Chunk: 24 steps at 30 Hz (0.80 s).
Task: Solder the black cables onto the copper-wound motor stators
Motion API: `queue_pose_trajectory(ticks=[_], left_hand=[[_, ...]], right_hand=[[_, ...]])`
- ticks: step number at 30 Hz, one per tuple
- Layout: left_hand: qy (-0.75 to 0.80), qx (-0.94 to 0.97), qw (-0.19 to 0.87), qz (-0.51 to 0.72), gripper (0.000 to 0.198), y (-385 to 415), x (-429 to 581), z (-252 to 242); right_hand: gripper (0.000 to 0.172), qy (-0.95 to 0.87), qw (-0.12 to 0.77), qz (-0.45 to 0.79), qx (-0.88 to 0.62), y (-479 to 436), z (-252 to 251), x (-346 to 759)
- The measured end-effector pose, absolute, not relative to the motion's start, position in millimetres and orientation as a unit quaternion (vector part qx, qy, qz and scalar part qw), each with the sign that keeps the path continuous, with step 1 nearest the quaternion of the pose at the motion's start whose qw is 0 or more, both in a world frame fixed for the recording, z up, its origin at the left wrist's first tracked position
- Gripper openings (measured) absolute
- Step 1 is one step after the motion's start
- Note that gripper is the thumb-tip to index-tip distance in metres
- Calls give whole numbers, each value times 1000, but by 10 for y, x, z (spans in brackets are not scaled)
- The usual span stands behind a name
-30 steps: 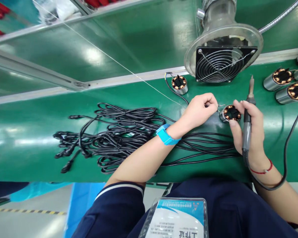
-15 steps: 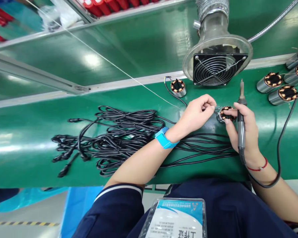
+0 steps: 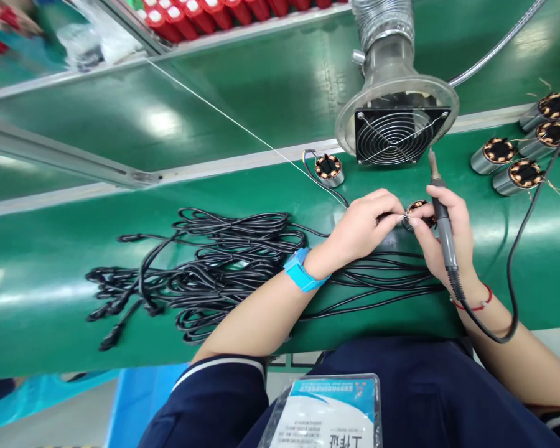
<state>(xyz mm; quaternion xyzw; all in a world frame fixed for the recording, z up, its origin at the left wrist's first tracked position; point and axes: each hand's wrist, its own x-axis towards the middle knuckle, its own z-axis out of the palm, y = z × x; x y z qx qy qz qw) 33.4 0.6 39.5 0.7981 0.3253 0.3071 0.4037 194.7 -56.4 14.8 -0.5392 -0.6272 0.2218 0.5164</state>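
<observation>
My left hand (image 3: 364,225) is closed in a pinch on a thin wire at the left side of a small motor stator (image 3: 420,205) with copper windings. My right hand (image 3: 452,242) grips a soldering iron (image 3: 444,233), its tip pointing up and away from the stator. The right thumb and a finger also close at the same wire, touching the left fingertips and partly covering the stator. A thin pale strand (image 3: 261,138), perhaps solder, runs from the shelf down to my left hand. Black cables (image 3: 387,264) pass beneath my left wrist.
Bundled black cables (image 3: 233,267) lie on the green bench at left. One wired stator (image 3: 329,169) stands at the back, beside a fume extractor fan (image 3: 394,137). Several stators (image 3: 518,177) stand at right. Red parts (image 3: 205,15) fill the shelf above. The iron's cord (image 3: 513,274) loops past my right forearm.
My fingertips have come together at the stator's left side, where they were apart before. The soldering iron has tilted further left. The whole view has shifted slightly.
</observation>
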Motion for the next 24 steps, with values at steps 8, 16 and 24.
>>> queue_pose_trajectory(ticks=[8,16,24], left_hand=[[401,800,347,282,16,-14,398,353],[447,779,341,279,18,-37,433,341],[427,790,328,294,17,-59,413,300]], right_hand=[[42,-638,502,145,-566,-788,185,2131],[28,-651,558,130,-497,-1040,90,2256],[15,-658,526,118,-525,-1042,71,2259]])
